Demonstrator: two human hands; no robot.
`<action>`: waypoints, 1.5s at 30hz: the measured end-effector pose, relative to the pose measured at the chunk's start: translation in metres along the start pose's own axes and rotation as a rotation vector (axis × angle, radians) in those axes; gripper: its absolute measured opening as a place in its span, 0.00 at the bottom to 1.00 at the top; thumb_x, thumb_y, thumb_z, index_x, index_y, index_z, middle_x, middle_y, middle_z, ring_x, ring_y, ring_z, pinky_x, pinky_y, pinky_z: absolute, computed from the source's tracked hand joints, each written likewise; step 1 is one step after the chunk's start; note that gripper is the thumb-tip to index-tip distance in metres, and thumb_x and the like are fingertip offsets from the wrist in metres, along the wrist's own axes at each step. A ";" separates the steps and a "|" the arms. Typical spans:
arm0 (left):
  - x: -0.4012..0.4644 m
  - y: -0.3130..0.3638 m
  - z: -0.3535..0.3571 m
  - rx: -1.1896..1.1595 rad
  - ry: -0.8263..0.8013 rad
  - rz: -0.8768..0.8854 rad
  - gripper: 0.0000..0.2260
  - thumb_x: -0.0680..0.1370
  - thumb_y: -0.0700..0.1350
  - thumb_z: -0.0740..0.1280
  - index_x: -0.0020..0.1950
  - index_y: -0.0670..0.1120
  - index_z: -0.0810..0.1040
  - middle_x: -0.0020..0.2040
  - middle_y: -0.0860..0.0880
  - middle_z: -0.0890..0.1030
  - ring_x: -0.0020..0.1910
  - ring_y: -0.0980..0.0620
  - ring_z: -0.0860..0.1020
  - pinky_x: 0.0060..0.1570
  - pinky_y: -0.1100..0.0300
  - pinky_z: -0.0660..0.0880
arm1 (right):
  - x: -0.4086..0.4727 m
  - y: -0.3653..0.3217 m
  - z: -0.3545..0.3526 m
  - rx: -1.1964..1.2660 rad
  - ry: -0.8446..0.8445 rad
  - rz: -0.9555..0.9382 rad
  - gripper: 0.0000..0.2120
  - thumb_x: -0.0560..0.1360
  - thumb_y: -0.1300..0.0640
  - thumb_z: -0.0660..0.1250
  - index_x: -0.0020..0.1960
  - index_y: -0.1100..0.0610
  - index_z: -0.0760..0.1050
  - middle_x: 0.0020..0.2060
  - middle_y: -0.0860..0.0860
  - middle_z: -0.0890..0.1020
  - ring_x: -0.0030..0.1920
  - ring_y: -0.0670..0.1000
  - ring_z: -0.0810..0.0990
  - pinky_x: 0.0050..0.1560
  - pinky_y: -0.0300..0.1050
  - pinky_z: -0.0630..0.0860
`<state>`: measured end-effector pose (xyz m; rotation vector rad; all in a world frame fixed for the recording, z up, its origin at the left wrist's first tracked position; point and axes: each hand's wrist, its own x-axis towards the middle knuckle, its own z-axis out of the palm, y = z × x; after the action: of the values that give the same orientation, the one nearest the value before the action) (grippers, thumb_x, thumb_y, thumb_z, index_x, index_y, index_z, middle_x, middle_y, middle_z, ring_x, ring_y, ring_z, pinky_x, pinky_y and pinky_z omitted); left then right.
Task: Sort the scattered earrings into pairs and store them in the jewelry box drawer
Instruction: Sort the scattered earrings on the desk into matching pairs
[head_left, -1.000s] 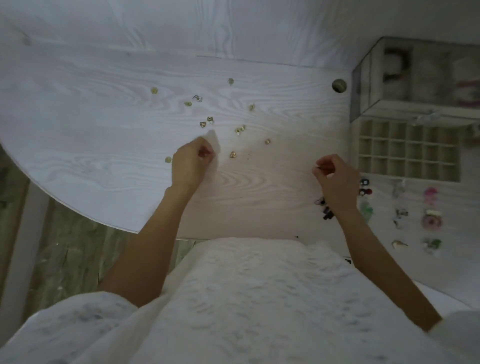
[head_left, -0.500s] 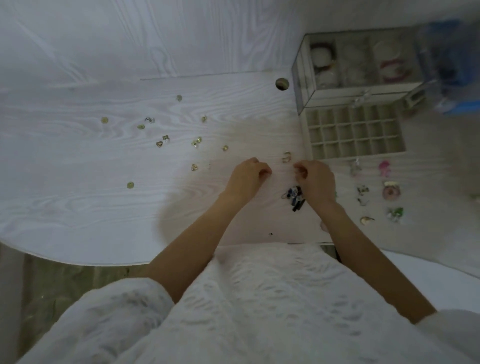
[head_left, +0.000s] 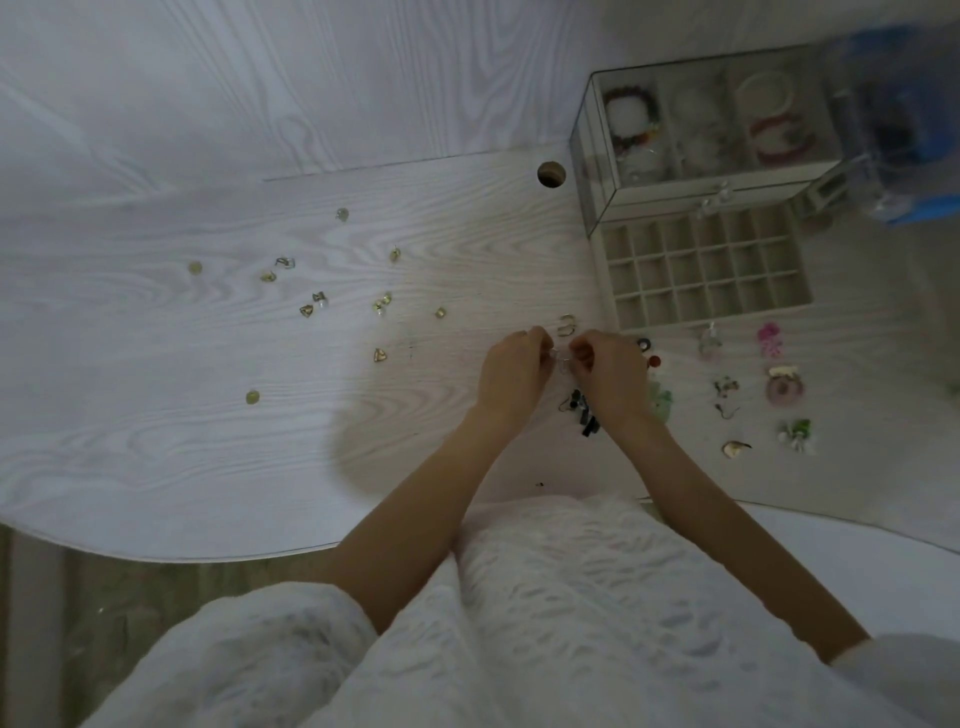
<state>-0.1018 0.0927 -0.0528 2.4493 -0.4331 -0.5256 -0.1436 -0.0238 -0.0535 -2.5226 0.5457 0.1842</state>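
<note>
- Since the earlier frames I see both hands pulled in from apart; they now meet in front of the drawer's near-left corner.
- Left hand (head_left: 514, 370) and right hand (head_left: 608, 371) both have fingers curled and pinched on a small pale earring (head_left: 562, 359) held between them, just above the surface (head_left: 156, 415). Too small for me to tell its shape.
- A gold hoop earring (head_left: 565, 325) lies on the surface just beyond the fingertips, near the drawer's left edge.
- Jewelry box (head_left: 701, 135) sits at the far-right of the surface; its gridded drawer (head_left: 701, 270) is pulled out toward me, and the compartments I can see look bare.
- Scattered gold earrings (head_left: 382, 304) spread over the left-centre of the surface, well apart from the hands.
- A dark earring cluster (head_left: 584, 410) lies between the two wrists, toward the near edge.
- Coloured earrings (head_left: 769, 338) (pink, green, white) lie in loose rows on the right, near side of the drawer.
- White sleeves (head_left: 260, 649) and clothing fill the bottom of the view.
</note>
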 end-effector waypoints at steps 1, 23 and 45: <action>0.001 0.001 0.001 -0.025 0.007 -0.002 0.09 0.77 0.42 0.64 0.55 0.41 0.77 0.50 0.43 0.83 0.49 0.45 0.80 0.53 0.52 0.75 | 0.000 -0.001 0.001 0.030 0.018 -0.004 0.06 0.74 0.62 0.67 0.50 0.61 0.79 0.46 0.58 0.83 0.47 0.55 0.80 0.51 0.48 0.76; -0.068 -0.176 -0.125 -0.023 0.495 -0.277 0.08 0.75 0.43 0.67 0.54 0.48 0.80 0.50 0.48 0.81 0.51 0.47 0.76 0.45 0.63 0.68 | 0.030 -0.139 0.040 -0.133 -0.187 -0.533 0.14 0.75 0.61 0.63 0.61 0.56 0.74 0.55 0.55 0.78 0.56 0.55 0.73 0.48 0.47 0.72; 0.025 -0.227 -0.164 0.075 0.359 -0.169 0.08 0.75 0.40 0.64 0.52 0.46 0.79 0.47 0.44 0.78 0.47 0.45 0.75 0.44 0.56 0.71 | 0.045 -0.208 0.111 -0.382 -0.273 -0.851 0.10 0.77 0.67 0.57 0.55 0.63 0.73 0.51 0.59 0.77 0.50 0.57 0.74 0.42 0.48 0.71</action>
<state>0.0367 0.3362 -0.0746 2.5949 -0.0991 -0.1300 -0.0178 0.1799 -0.0565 -2.7790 -0.7367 0.3176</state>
